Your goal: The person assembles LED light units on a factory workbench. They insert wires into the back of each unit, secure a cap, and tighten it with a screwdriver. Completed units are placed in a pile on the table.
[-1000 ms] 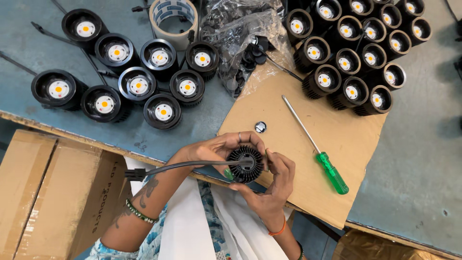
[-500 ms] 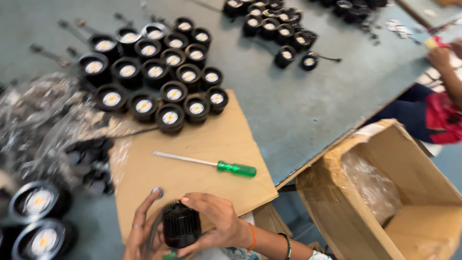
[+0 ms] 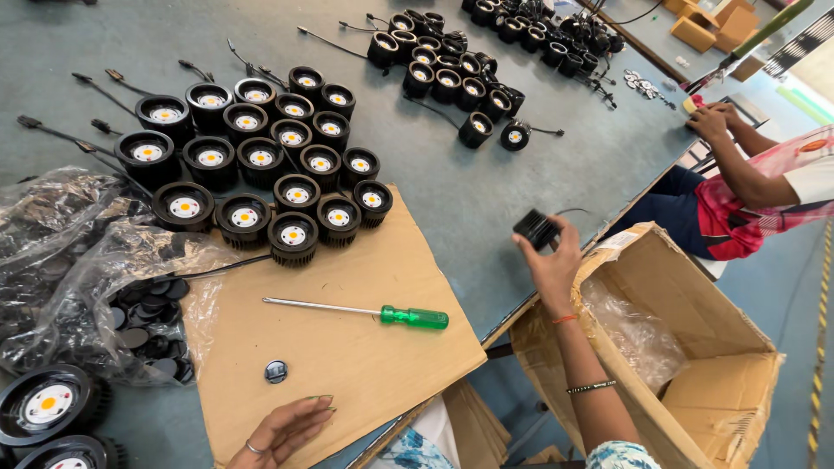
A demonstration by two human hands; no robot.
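One ribbed black lamp housing [image 3: 536,229] in right hand [image 3: 554,265].

Grey-blue work table [image 3: 521,187]: carries a flat brown cardboard sheet [image 3: 347,347], two clusters of round black finned lamp housings [image 3: 261,161] [image 3: 460,69], and crumpled clear plastic bags [image 3: 78,260] of black discs.

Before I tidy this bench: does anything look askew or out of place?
Mostly orderly. One small round black part lies alone on the cardboard sheet, apart from the clustered black lamps, near the left hand. The right hand holds one black lamp body over the table edge.
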